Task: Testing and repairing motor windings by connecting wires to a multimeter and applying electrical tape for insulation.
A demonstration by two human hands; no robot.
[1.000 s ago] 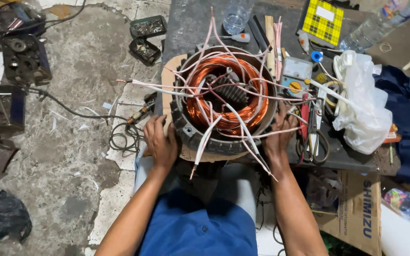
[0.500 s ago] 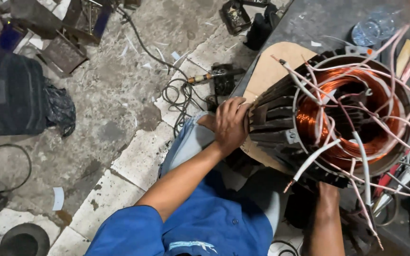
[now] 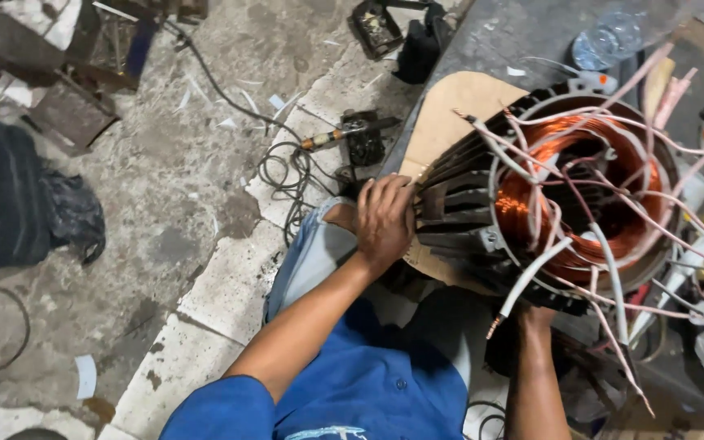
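1. The motor stator [image 3: 523, 204] sits tipped on its side on a brown board [image 3: 450, 106] at the near edge of the dark workbench [image 3: 499, 41], its open end facing up and right. I judge it heavy and rigid: a ribbed iron shell packed with copper windings [image 3: 564, 204].
2. The windings and the loose sleeved lead wires [image 3: 531, 277] look easy to bend or scrape, so the ribbed shell is the place to grip, not the coil.
3. My left hand [image 3: 383, 218] is spread flat against the ribs on the shell's left side. My right hand [image 3: 535, 314] reaches under the lower rim; its fingers are hidden, so I cannot tell its grip.
4. Room is tight to the right, among a plastic bottle [image 3: 605, 41] and small clutter. To the left the bench drops to a floor with a cable coil [image 3: 291, 175].
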